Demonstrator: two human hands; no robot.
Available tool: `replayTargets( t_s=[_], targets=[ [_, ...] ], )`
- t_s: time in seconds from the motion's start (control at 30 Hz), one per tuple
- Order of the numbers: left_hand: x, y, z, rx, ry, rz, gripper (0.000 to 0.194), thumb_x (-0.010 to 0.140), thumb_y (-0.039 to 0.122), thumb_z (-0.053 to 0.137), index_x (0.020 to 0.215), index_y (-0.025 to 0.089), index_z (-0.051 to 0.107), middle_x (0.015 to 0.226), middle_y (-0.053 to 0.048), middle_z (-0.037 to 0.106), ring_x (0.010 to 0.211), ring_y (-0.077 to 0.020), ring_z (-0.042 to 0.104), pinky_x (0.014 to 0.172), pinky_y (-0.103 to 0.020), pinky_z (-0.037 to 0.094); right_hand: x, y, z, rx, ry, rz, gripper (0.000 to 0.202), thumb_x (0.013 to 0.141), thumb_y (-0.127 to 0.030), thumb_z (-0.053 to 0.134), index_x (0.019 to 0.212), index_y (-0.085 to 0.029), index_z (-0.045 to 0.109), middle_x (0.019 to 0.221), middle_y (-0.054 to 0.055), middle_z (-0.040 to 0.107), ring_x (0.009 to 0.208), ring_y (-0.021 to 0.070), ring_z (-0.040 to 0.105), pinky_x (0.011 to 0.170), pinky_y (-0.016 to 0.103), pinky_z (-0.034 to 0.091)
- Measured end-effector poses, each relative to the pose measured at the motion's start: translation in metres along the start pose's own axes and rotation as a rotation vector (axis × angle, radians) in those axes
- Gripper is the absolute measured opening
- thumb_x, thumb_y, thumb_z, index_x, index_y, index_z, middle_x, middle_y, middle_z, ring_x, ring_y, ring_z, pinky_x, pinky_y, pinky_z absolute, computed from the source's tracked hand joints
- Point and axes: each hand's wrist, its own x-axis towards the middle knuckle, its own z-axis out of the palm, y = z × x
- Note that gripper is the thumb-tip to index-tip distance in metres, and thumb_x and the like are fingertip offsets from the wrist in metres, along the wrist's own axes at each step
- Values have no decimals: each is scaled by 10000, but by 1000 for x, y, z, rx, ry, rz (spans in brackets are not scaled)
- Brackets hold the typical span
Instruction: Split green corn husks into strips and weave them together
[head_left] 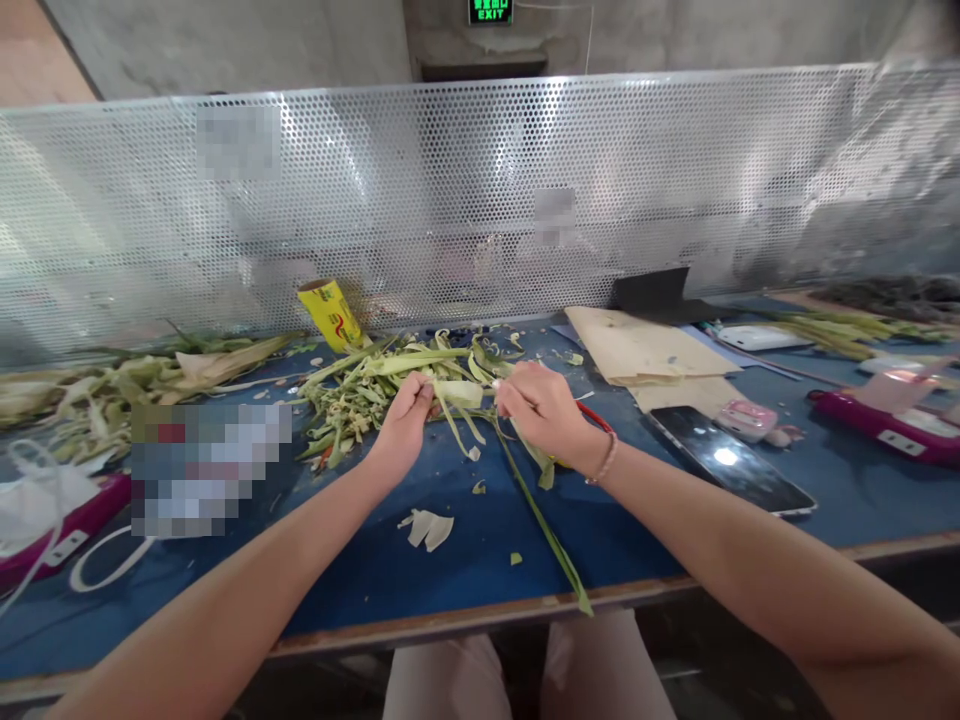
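Note:
A short, pale green leaf strip (459,393), like husk, stretches between my two hands. My left hand (409,418) is closed, pinching the strip's left end. My right hand (547,408) is closed at the right end, knuckles up; what its fingers grip there is partly hidden. A long narrow green strip (551,545) runs from below my right hand to the table's front edge. Behind my left hand lies a heap of cut green leaf pieces (352,400). A red curved piece (595,416) shows behind my right wrist, mostly hidden.
Scraps (427,528) lie on the blue table (465,570). At the back a yellow can (330,315) leans by the perforated metal screen (465,190). To the right are brown paper (645,345), a phone (731,460) and a magenta holder (889,425). Long leaves (202,370) lie left.

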Motion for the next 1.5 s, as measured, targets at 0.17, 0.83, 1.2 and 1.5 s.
replayTargets(
  t_s=[0.17, 0.83, 1.2, 1.5],
  targets=[
    [-1, 0, 0, -17, 34, -7, 213, 831, 328, 394, 666, 193, 412, 575, 38, 342, 527, -104, 309, 528, -228, 288, -1, -4, 8, -38, -131, 59, 253, 836, -306, 402, 658, -160, 506, 660, 40, 538, 664, 150, 491, 637, 281, 365],
    [-1, 6, 3, 60, 26, -142, 148, 769, 266, 425, 642, 192, 447, 599, 18, 537, 597, -135, 549, 636, -290, 454, 2, 0, 26, 392, -173, 307, 145, 757, -174, 462, 893, -161, 511, 772, 9, 541, 679, 123, 481, 622, 252, 386],
    [8, 6, -4, -189, 294, -116, 66, 707, 190, 423, 644, 196, 443, 548, 38, 541, 539, -115, 570, 592, -267, 470, 0, 4, 32, 704, -208, 483, 46, 775, -211, 448, 813, -194, 469, 582, -60, 404, 409, 51, 314, 380, 197, 280],
    [17, 14, -10, -339, 459, -166, 52, 662, 187, 397, 641, 183, 445, 574, 18, 594, 538, -112, 590, 604, -262, 480, 4, 0, 26, 903, -213, 652, 129, 801, -267, 441, 899, -193, 482, 552, -80, 403, 327, 18, 239, 295, 162, 190]
  ],
)
